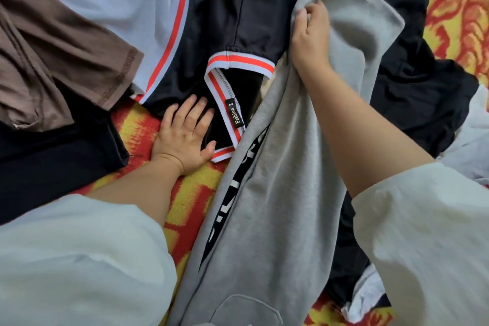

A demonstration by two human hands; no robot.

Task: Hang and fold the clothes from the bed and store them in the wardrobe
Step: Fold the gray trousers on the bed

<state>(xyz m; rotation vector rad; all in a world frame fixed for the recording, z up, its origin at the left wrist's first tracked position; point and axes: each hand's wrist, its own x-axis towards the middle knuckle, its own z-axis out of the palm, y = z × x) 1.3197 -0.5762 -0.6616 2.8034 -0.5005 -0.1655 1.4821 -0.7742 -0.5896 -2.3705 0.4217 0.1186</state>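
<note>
Within right hand's point(311, 37) grip, grey trousers point(267, 193).

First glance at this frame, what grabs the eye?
The grey sweatpants, lifted diagonally through the middle by the right hand gripping their upper edge. Left of them, the left hand presses flat on a black shirt with orange-and-white trim. Underneath, a loud red-and-yellow bedspread.
</note>
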